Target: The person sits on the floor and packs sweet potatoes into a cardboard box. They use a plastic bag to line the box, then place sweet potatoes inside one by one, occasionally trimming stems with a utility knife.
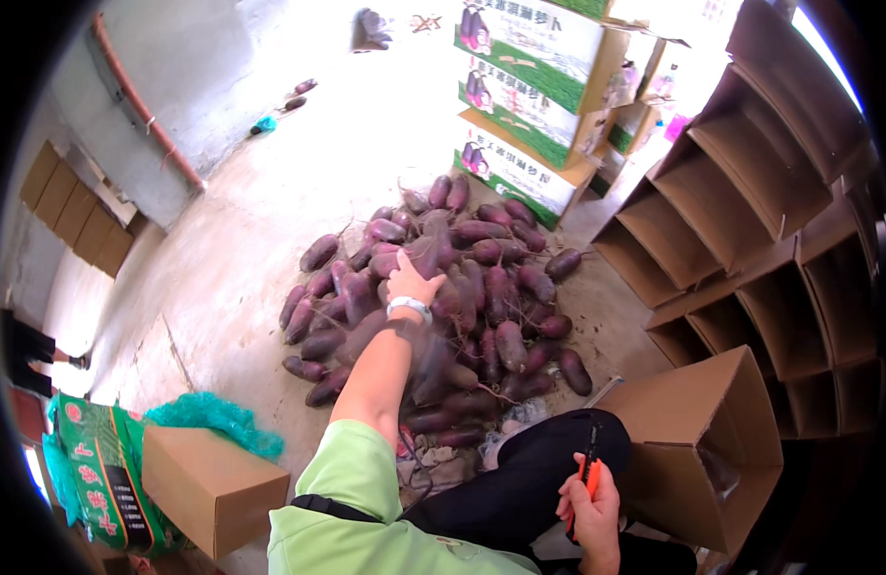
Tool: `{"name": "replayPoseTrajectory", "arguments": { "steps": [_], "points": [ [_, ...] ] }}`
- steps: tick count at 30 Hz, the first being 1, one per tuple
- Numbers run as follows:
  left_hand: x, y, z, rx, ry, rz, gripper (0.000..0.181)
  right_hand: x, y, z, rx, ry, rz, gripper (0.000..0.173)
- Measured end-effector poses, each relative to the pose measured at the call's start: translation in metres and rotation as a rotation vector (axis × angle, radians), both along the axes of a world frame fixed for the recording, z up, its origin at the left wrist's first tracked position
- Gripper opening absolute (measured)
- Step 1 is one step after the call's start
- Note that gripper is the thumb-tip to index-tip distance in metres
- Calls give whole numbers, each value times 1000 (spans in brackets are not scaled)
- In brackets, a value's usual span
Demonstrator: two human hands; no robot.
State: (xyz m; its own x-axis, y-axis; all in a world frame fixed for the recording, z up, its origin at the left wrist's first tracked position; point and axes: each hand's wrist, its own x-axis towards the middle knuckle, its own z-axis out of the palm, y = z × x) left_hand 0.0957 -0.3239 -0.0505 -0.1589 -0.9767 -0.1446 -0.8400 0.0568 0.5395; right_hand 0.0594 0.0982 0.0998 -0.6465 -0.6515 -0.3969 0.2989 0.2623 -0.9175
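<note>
A heap of purple radishes [511,345] with thin roots lies on the concrete floor before me. My left hand [412,282] reaches over the middle of the heap, a pale band on its wrist; thumb and index finger are spread, and it touches or hovers just above a radish [430,248], which I cannot tell. My right hand [590,503], near my knee at the lower right, is closed around an orange-and-black handled tool [592,478], perhaps a cutter or pruning shears, its dark end pointing up.
An open cardboard box [677,402] lies at my right, below stacked empty cartons [731,208]. Printed cartons [518,169] stand behind the heap. At lower left are a closed carton [213,481], a green printed sack [101,474] and teal netting [216,417]. Another person's leg [65,357] shows far left.
</note>
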Motion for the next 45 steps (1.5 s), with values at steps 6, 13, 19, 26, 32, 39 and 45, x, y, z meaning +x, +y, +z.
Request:
{"name": "replayPoseTrajectory", "arguments": {
  "steps": [6,13,19,26,32,39,45],
  "points": [
    [0,-20,-25,-14,108,-34,102,-3,2,0,11,46,91,37],
    [61,46,9,657,1257,-104,80,-5,-1,4,-9,45,65,33],
    [130,157,71,985,1407,-268,74,-7,-15,17,34,223,251,30],
    [167,203,118,567,1102,-424,80,14,-48,33,-149,753,445,32],
    [173,213,131,332,925,-536,79,26,-49,44,-189,887,460,33],
    [175,214,143,217,781,-722,72,22,-46,50,-180,961,530,34],
    [175,207,152,405,819,-797,73,15,-50,56,-223,1034,572,34]
  ]
}}
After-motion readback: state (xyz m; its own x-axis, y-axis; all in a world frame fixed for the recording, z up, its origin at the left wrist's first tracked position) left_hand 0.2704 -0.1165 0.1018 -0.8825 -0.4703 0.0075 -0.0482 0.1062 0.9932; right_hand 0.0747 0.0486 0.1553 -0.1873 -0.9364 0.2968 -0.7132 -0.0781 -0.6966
